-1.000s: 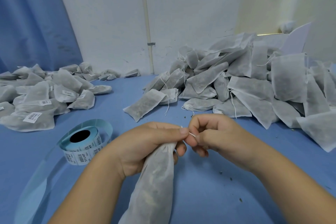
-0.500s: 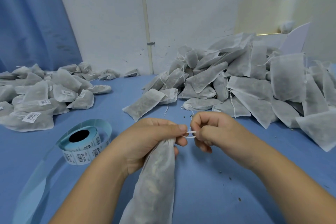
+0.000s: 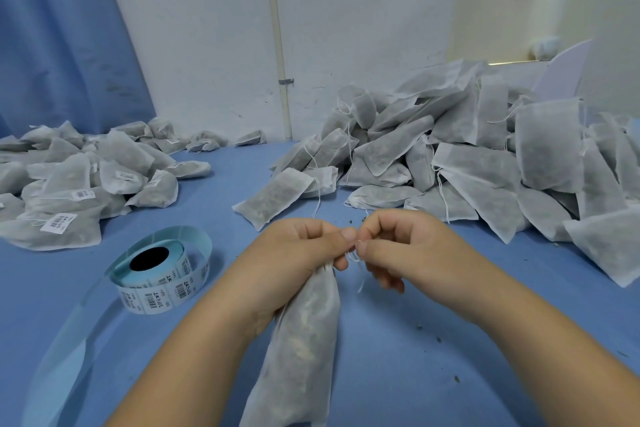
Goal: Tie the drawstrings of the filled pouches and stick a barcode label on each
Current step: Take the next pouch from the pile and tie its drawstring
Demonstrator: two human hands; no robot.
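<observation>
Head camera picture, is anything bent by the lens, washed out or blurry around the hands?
Head view: the wide lens bows the white pipe and leans the wall edges; upper right is washed out in a pale glare; light is soft, with faint shadows on the blue table; the left hand, pouch and label roll look sharp; the right hand has slightly smeared lower fingers, and the drawstring is hard to trace.

Grey-white pouches, pale blue barcode-printed label roll, blue table
</observation>
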